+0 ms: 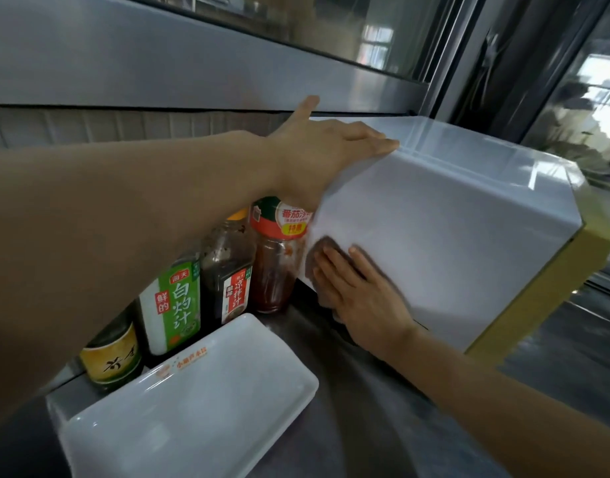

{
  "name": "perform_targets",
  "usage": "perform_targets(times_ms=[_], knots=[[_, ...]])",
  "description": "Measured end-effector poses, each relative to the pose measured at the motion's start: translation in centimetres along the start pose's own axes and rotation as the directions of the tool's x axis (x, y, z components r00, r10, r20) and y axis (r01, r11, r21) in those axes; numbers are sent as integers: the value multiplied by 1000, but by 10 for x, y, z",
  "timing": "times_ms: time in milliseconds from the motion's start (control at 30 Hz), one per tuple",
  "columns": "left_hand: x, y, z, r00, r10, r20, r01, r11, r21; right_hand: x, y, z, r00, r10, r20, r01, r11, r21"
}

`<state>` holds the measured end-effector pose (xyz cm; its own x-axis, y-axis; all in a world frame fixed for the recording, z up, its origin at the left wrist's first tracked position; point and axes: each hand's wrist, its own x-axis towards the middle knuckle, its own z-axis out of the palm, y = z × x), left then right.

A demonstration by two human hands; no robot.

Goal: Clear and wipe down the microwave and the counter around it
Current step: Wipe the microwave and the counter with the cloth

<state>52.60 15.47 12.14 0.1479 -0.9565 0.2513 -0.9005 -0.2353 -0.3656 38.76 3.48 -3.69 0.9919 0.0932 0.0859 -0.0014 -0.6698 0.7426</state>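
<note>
Midway through the wiping, by the look of it. Left hand (326, 150) laid flat on the top back corner of the white microwave (451, 243), fingers straight and together, thumb pointing up, apparently bracing the box. Right hand (357, 291) pressed open-palmed against the microwave's left side wall, low down and toward the rear, fingers straight over a dark brownish cloth (319, 257) (pad or rag, too blurred to tell). Microwave standing on the dark counter (365, 408), close under a window frame (193, 63), its yellow-trimmed front turned away to the right.

Top of the microwave bare and glossy with reflections, so probably cleared already; whether wiped cannot be told from here. Side wall under way. Front, door and inside hidden from this angle, so no judging them.

Counter not yet cleared on the left: a red-capped sauce jar (279, 253) just beside the microwave's rear corner, then a dark dressing bottle (227, 270), a green-labelled bottle (174, 305) and a yellow-labelled bottle (112, 357) in a row along the wall, with a white rectangular tray (193, 408) lying in front of them. Likely left: moving those out, then wiping the counter where they stand and around the microwave's foot.
</note>
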Motion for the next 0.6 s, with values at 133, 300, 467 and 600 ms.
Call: perform_targets(times_ms=[133, 300, 467, 600], knots=[[0, 2, -6, 1000, 5, 25, -5, 1000, 3, -19, 7, -4, 999, -30, 19, 30, 999, 18], [0, 1, 1, 1000, 5, -20, -6, 1000, -10, 2, 5, -8, 998, 49, -44, -49, 999, -3], [0, 4, 5, 998, -9, -67, 8, 1000, -14, 8, -19, 7, 995, -44, 86, 46, 999, -18], [0, 7, 5, 999, -18, -51, 16, 999, -43, -23, -17, 16, 989, -51, 138, 57, 998, -36]])
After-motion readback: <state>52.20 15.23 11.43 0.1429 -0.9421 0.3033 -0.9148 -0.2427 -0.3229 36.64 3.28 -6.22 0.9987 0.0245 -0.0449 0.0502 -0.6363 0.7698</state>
